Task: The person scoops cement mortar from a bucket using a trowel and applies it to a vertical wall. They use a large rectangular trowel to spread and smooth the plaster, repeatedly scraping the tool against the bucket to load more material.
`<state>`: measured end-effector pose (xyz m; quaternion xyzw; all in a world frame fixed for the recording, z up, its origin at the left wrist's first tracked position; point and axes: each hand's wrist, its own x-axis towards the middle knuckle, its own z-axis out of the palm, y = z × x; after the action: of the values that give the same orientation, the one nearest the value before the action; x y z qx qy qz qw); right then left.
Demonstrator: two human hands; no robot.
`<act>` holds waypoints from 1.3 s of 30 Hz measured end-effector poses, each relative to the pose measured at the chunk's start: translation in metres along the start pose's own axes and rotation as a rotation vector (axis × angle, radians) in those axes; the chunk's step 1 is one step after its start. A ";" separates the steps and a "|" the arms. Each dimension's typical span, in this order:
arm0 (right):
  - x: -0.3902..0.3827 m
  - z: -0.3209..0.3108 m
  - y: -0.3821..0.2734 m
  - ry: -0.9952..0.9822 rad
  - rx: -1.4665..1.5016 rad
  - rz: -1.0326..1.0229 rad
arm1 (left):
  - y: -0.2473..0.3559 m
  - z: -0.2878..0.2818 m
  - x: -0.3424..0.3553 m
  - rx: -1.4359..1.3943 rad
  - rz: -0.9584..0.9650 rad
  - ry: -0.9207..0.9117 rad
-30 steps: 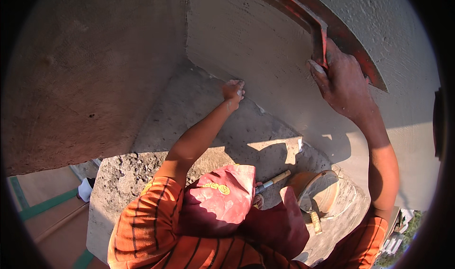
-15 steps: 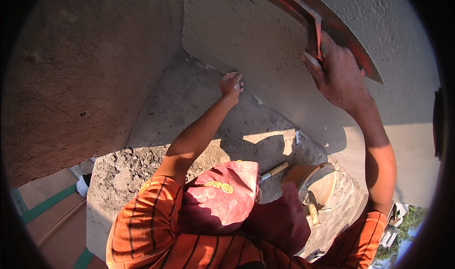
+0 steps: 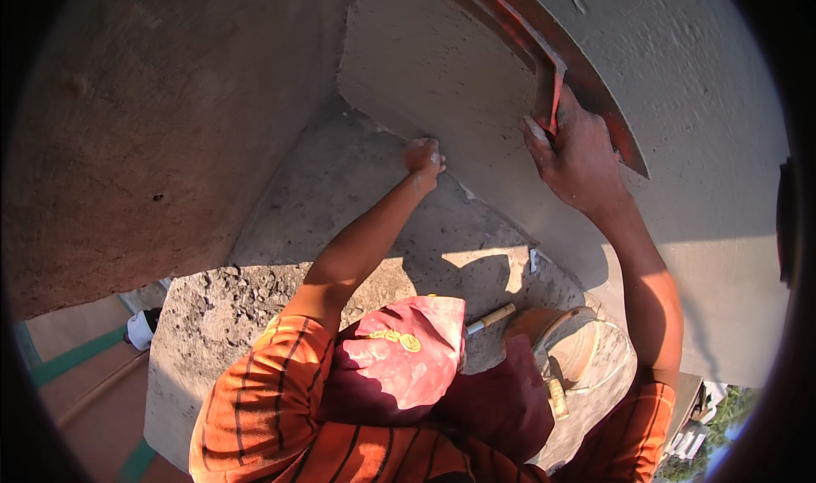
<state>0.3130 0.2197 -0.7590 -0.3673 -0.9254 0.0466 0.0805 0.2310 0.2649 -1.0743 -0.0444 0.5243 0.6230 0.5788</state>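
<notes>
My right hand point(image 3: 580, 158) is wrapped round the handle of a long red plastering float point(image 3: 586, 79), whose blade lies against the wet grey plaster of the right-hand wall point(image 3: 450, 66). The float's far end runs out of the picture at the top. Low down, at the foot of that same wall, my left hand point(image 3: 423, 157) is closed with its fingers curled in, close to the plaster's lower edge. Whether anything sits inside those fingers is hidden.
A darker rough wall point(image 3: 161, 126) rises at left, meeting the plastered one in a corner. On the concrete ledge point(image 3: 204, 330) stand a mortar-stained bucket point(image 3: 578, 351) and a wooden-handled tool point(image 3: 490, 320). A small white scrap point(image 3: 534, 260) lies by the wall's foot. Green-lined floor point(image 3: 85, 355) shows lower left.
My right hand and the float have come left and nearer along the plastered wall. My left hand stays closed at about the same spot by the wall's foot. The view has shifted slightly.
</notes>
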 end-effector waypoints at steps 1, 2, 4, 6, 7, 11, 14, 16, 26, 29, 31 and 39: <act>-0.001 0.010 -0.001 0.006 0.028 0.018 | -0.003 0.004 -0.002 -0.007 -0.021 -0.013; 0.000 0.026 0.000 0.013 0.071 0.022 | -0.003 0.002 -0.003 -0.013 -0.030 -0.010; -0.001 0.074 0.015 -0.020 0.090 0.044 | -0.007 -0.008 -0.011 0.016 -0.041 -0.050; 0.005 0.131 0.014 -0.184 0.170 0.119 | -0.028 -0.053 -0.008 0.081 -0.012 -0.117; 0.006 0.161 0.019 -0.294 0.145 0.188 | -0.035 -0.075 -0.023 0.084 -0.037 -0.132; 0.026 0.284 0.044 -0.555 0.025 0.230 | -0.061 -0.178 -0.087 0.150 -0.132 0.063; 0.044 0.324 0.059 -0.550 0.030 0.248 | -0.065 -0.228 -0.129 0.279 -0.186 0.149; 0.047 0.308 0.070 -0.524 0.029 0.249 | -0.054 -0.219 -0.143 0.242 -0.208 0.143; 0.060 -0.057 0.086 0.000 0.014 0.044 | -0.028 -0.098 -0.137 0.178 -0.035 -0.356; 0.035 -0.191 0.090 0.198 -0.043 0.117 | -0.039 -0.077 -0.149 0.222 -0.117 -0.477; 0.026 -0.259 0.103 0.312 0.052 0.104 | -0.050 -0.078 -0.151 0.249 -0.163 -0.535; 0.017 -0.348 0.135 0.686 0.071 0.084 | 0.024 -0.146 -0.186 0.122 0.535 -0.336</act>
<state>0.4551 0.3388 -0.4350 -0.3961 -0.8264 -0.0441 0.3978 0.1927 0.0416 -1.0018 0.2331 0.4508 0.7191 0.4747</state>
